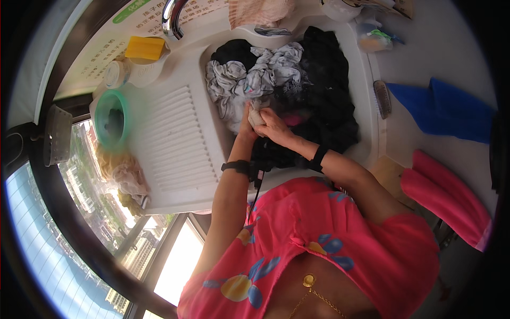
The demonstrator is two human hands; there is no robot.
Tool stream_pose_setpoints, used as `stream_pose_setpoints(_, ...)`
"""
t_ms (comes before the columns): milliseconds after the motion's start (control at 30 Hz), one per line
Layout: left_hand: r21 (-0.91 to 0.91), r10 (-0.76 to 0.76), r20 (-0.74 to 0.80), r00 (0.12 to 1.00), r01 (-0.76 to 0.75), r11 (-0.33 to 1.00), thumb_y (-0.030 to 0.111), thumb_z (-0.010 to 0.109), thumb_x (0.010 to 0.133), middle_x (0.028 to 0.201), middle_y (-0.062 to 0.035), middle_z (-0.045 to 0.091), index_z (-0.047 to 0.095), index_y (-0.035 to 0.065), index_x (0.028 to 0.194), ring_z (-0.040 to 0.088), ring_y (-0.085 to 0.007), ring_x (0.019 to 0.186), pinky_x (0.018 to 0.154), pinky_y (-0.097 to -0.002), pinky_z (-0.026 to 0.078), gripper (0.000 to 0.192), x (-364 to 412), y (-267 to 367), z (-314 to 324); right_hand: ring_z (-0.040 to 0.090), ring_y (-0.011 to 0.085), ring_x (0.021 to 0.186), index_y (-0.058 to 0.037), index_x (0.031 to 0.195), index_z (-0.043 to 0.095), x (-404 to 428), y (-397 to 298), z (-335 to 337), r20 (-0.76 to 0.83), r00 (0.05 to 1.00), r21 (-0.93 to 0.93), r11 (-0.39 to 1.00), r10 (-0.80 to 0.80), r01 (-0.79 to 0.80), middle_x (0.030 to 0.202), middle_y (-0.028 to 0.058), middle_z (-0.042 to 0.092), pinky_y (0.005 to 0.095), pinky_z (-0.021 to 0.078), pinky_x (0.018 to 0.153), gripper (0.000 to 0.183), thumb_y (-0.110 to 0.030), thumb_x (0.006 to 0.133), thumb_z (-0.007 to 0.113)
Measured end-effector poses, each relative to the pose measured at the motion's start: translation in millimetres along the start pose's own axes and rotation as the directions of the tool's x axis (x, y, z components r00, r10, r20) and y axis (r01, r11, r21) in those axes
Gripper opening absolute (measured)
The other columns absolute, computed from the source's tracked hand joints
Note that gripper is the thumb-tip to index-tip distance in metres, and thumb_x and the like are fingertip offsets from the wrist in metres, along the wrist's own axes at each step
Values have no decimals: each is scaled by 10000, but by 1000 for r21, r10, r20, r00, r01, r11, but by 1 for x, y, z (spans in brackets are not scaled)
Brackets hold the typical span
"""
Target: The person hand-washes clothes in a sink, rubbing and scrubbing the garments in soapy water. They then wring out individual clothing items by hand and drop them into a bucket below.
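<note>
Both my hands meet over a laundry basin point(364, 71) filled with wet clothes. A small light grey cloth point(256, 115) is bunched between them. My right hand point(274, 127) has its fingers closed around the cloth. Against its other side, my left hand point(248, 127) grips it too, partly hidden by the cloth and the right hand. White patterned fabric point(271, 67) lies crumpled just beyond my hands. Dark garments point(330, 95) fill the right side of the basin, with suds on part of them. A bit of pink fabric point(295, 118) shows near my right hand.
A ridged washboard point(175, 139) adjoins the basin's left side. Near it stand a green bowl point(126, 119), a yellow block point(144, 48) and a round container point(116, 74). The chrome faucet point(171, 20) rises behind. At right lie a brush point(382, 99), a blue cloth point(446, 109) and a pink cloth point(444, 199).
</note>
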State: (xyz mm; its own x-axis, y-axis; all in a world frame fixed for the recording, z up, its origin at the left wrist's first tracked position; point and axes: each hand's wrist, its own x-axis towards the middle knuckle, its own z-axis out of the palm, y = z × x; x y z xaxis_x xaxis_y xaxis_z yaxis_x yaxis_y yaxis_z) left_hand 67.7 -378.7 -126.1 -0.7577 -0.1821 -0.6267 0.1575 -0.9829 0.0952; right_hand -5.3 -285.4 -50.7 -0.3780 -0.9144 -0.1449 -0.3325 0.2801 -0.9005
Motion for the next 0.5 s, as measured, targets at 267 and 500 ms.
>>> stream_pose_setpoints(267, 421, 218, -141, 966, -141, 896, 328, 445, 946, 983, -78, 604, 537, 27, 1122, 587, -195, 877, 759, -333, 473, 360, -16, -18, 44, 507, 382, 816, 6, 863, 506, 38, 23, -22, -265, 954, -413, 911, -143, 22, 909, 200, 523, 454, 412, 714, 242, -195, 796, 626)
stream_pose_setpoints(500, 991, 620, 13, 785, 71, -112, 355, 602, 838, 1008, -207, 621, 418, -3, 1257, 595, -381, 964, 812, -407, 471, 581, -19, -13, 2, 484, 404, 1022, 20, 1146, 480, 41, 71, -67, -143, 988, -569, 811, 64, -135, 1120, 212, 527, 473, 386, 908, 554, -363, 787, 653)
